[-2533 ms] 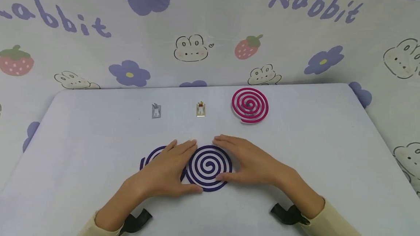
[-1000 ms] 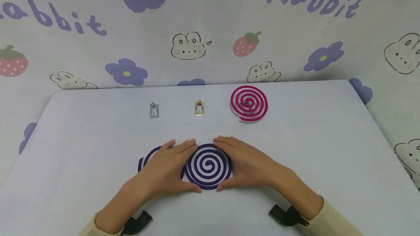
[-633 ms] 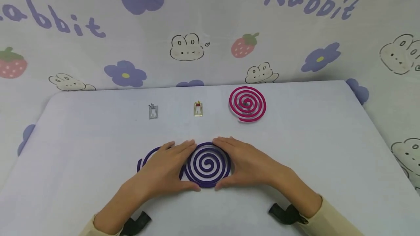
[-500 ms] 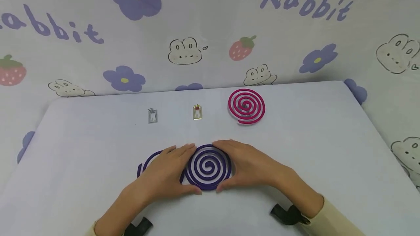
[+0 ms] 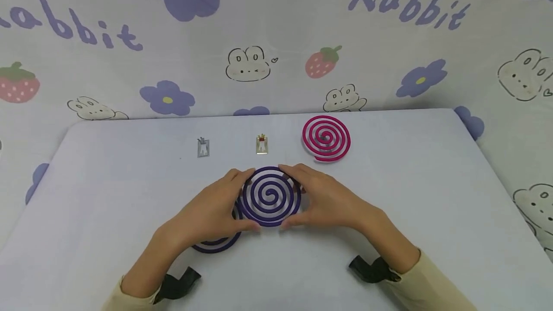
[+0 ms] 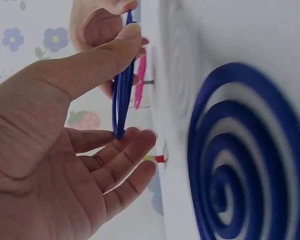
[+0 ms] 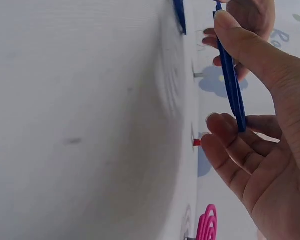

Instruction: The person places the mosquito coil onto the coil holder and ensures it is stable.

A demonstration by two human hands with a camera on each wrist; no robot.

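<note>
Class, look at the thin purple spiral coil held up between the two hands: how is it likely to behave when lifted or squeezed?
The thin purple spiral coil probably stays stiff: gripped only at its rim by the left hand and right hand, it shows no sag. It looks light, fingertips suffice. Its narrow, gapped rings suggest it may snap if squeezed.

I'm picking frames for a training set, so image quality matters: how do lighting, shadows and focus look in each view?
Head view: even, soft light, sharp throughout, only faint shadows under the lifted purple coil. Left wrist view: the left hand is fairly crisp, the second purple coil on the table is soft and blurred. Right wrist view: the right hand is sharp, the white table washed out and nearly featureless.
</note>
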